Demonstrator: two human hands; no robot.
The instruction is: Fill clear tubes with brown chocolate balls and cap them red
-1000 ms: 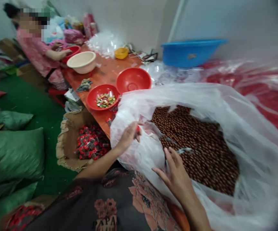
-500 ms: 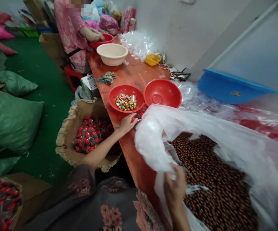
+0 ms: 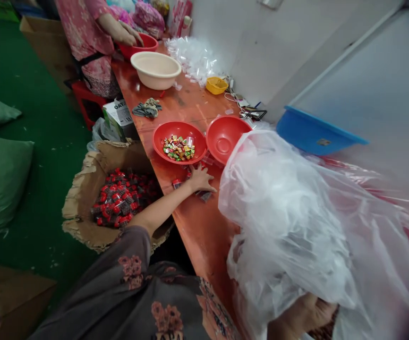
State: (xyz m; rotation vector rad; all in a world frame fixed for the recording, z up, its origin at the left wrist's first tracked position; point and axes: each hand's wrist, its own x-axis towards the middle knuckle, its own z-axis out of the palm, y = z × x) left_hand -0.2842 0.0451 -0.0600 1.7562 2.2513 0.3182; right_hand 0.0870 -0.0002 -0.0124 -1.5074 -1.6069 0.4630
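My left hand (image 3: 200,180) rests with spread fingers over small red-capped packs (image 3: 204,194) on the orange table, just below the red bowl of wrapped candies (image 3: 179,143). At the lower right, my right hand (image 3: 309,311) is closed on the edge of a large translucent plastic bag (image 3: 282,189). The bag is folded over its contents, and only a few brown balls (image 3: 327,328) show beneath my right hand. An empty-looking red bowl (image 3: 223,144) stands beside the candy bowl, partly behind the bag.
Below the table's left edge stands a torn carton (image 3: 79,208) of red-capped packs. Farther up are a cream basin (image 3: 157,71), a cloth (image 3: 147,108), a yellow basket (image 3: 216,85) and a person (image 3: 87,42) reaching into a red bowl. A blue tub (image 3: 318,132) stands right.
The bag has been pulled over the brown balls, covering most of them. My right hand moved right and down. My left hand opened from a red-capped pack and now lies spread on the packs.
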